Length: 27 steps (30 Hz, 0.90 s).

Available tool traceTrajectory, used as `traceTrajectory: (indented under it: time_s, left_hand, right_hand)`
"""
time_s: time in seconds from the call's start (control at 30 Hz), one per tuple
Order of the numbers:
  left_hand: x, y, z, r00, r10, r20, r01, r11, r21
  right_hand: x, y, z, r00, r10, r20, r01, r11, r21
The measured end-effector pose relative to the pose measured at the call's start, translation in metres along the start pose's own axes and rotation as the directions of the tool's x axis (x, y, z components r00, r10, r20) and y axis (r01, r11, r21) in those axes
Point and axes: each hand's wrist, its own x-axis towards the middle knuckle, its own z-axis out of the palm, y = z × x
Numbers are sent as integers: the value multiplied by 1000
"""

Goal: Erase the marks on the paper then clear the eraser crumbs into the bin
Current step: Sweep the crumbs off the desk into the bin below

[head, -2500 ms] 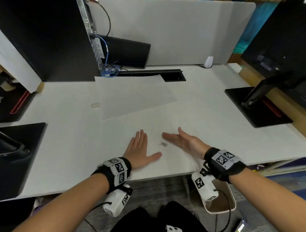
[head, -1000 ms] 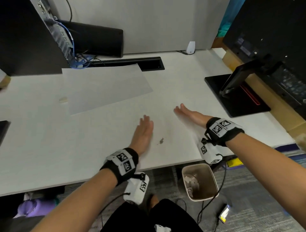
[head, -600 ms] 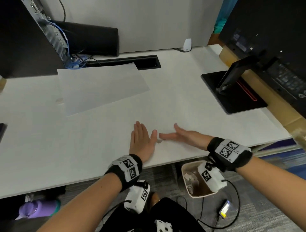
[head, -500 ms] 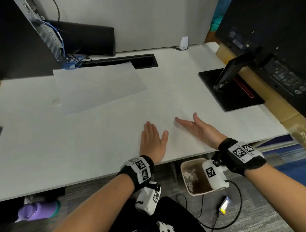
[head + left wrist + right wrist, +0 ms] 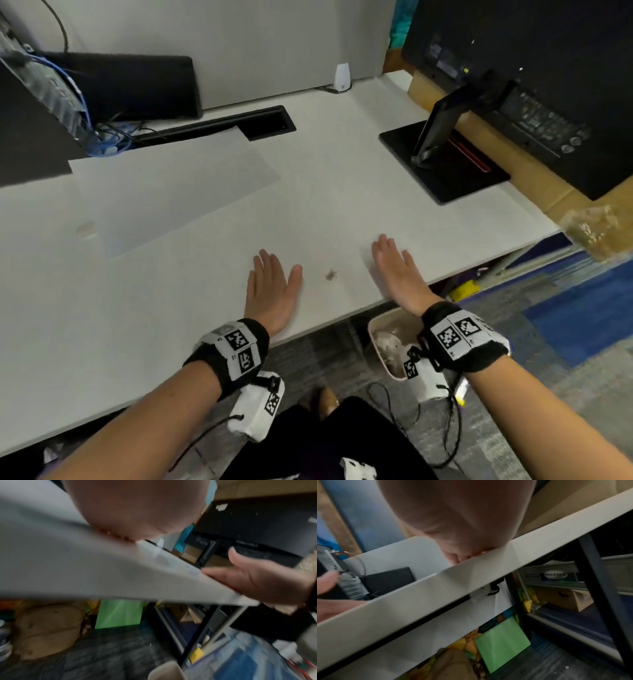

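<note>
Head view: I am holding both hands flat on the white desk (image 5: 342, 192) near its front edge. My left hand (image 5: 270, 291) is lying palm down, fingers (image 5: 265, 265) straight and released, pointing away from me. My right hand (image 5: 397, 270) is standing on its edge, fingers also straight, gripping nothing. A small dark clump of eraser crumbs (image 5: 331, 274) is sitting between the hands, touching neither. The paper (image 5: 171, 188) is lying farther back to the left, its long axis running left to right, tilted slightly. A small eraser (image 5: 85, 229) is resting just beside its left edge. The bin (image 5: 380, 342) is standing on the floor below the desk edge, under my right wrist.
</note>
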Motion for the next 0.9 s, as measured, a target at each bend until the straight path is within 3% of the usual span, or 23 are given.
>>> traceTrajectory:
  time_s: [0.03, 0.1, 0.13, 0.17, 0.2, 0.27, 0.37, 0.43, 0.5, 0.6, 0.67, 0.73, 0.83, 0.9]
  left_hand:
    - [-3, 0, 5, 1000, 9, 6, -9, 999, 44]
    - [-4, 11, 13, 999, 39, 21, -40, 998, 57]
    - [-2, 20, 16, 998, 55, 35, -57, 997, 46]
    - [3, 29, 20, 996, 74, 53, -76, 997, 32]
    - [7, 38, 23, 993, 87, 74, -88, 996, 2]
    - [10, 56, 26, 986, 109, 127, -91, 986, -141]
    - [9, 70, 16, 933, 259, 249, -115, 872, -476]
    - [7, 70, 5, 931, 304, 202, -119, 777, -618]
    - [9, 67, -4, 939, 331, 92, -198, 740, -643]
    - [7, 67, -8, 917, 398, -21, -311, 679, -665]
    - [0, 69, 2, 873, 486, -33, -398, 673, -624]
    - [-7, 71, 23, 817, 575, 46, -452, 689, -567]
    - [-19, 76, 63, 752, 600, 272, -417, 754, -508]
    - [-18, 75, 96, 735, 565, 374, -395, 805, -442]
  right_hand:
    - [-7, -7, 10, 1000, -11, -8, 12, 1000, 12]
    - [-14, -12, 22, 990, -95, 100, 95, 995, 3]
    - [-18, -15, 23, 975, -148, 168, 143, 989, 43]
    - [-20, -15, 21, 965, -179, 193, 141, 971, 193]
    - [-22, -13, 16, 971, -174, 164, 100, 917, 385]
    - [-21, -6, 6, 998, -57, 0, 41, 725, 687]
    - [-24, 14, -11, 983, 42, -176, 132, 500, 856]
    - [-31, 22, -18, 961, 74, -265, 194, 501, 843]
    - [-35, 30, -19, 932, 146, -330, 214, 514, 831]
    - [-38, 44, -15, 921, 247, -302, 172, 438, 882]
    - [-39, 55, -6, 939, 252, -234, 99, 452, 886]
    - [-40, 67, 3, 962, 239, -131, -9, 508, 861]
    - [-36, 84, 15, 976, 217, -4, -154, 702, 695]
    - [-28, 100, 24, 967, 251, 52, -242, 824, 513]
